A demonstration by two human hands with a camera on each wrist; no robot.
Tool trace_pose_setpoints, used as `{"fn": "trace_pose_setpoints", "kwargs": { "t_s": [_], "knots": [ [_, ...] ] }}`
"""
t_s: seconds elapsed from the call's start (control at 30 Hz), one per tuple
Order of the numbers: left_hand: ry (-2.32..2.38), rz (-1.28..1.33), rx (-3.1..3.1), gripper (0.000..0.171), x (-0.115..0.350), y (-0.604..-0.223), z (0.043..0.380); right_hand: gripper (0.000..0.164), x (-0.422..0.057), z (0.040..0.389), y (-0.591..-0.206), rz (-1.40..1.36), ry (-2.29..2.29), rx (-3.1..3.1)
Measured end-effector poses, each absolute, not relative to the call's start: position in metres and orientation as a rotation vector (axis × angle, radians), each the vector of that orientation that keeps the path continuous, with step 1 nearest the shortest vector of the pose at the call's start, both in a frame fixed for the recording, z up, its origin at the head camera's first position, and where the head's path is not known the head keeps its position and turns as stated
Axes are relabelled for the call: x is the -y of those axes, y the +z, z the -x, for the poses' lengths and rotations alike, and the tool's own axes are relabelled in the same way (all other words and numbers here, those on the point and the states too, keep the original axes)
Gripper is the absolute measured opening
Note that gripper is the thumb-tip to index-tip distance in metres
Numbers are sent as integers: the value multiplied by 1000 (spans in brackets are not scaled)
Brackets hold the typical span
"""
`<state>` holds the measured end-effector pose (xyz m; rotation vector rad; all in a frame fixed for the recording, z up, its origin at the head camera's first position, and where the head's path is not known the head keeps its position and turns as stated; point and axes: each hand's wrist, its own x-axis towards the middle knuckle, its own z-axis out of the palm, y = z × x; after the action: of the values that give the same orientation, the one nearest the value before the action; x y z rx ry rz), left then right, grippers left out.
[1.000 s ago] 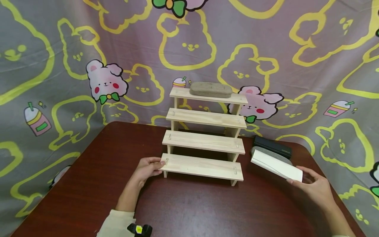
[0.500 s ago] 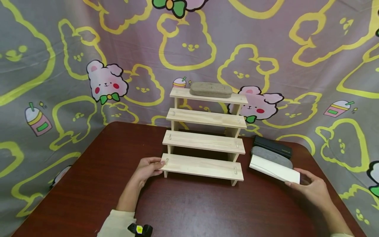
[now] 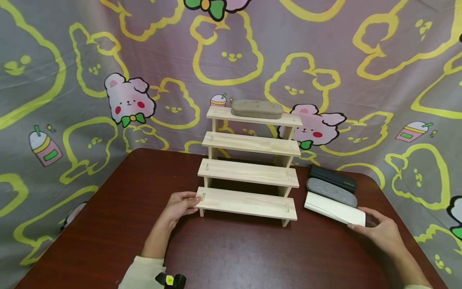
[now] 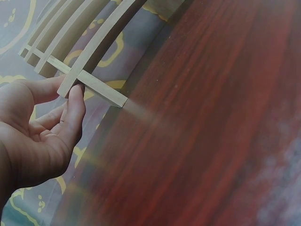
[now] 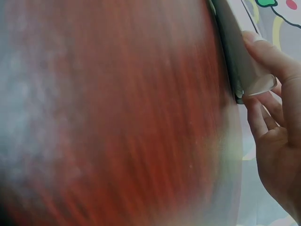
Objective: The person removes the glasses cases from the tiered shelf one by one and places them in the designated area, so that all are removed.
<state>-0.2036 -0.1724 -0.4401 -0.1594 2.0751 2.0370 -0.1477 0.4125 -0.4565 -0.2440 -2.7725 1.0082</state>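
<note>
In the head view my left hand (image 3: 180, 206) pinches the left end of the lowest board of a pale wooden tiered rack (image 3: 247, 172). The left wrist view shows thumb and fingers (image 4: 77, 110) on that board end. At the right, my right hand (image 3: 382, 228) holds the near end of a white glasses case (image 3: 335, 208) between thumb and fingers. This case lies low beside a grey felt glasses case (image 3: 332, 192), roughly parallel to it. Seen from the right wrist, the thumb is on one face of the white case (image 5: 242, 47), the fingers on the opposite side.
Behind the grey case lies a black case (image 3: 332, 178). A brown-grey fabric case (image 3: 257, 109) rests on the rack's top board. Everything stands on a dark red-brown table (image 3: 260, 257), with a patterned cloth (image 3: 231, 48) hanging behind and along the sides.
My right hand has lowered the white glasses case toward the table and drawn it slightly nearer, uncovering more of the grey case. The left hand and the rack stay as they were.
</note>
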Motion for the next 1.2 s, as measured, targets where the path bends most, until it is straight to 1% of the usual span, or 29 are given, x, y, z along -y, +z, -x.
{"fn": "trace_pose_setpoints", "kwargs": {
  "t_s": [0.57,0.9,1.2],
  "knots": [
    [2034,141,-2078,44,173,-441,204,80,-415,148,-461,176,912,2885],
    [2030,153,-2084,45,173,-441,204,77,-414,148,-464,132,928,2846],
    [2026,148,-2093,46,173,-441,204,80,-414,147,-462,156,920,2870]
  ]
}}
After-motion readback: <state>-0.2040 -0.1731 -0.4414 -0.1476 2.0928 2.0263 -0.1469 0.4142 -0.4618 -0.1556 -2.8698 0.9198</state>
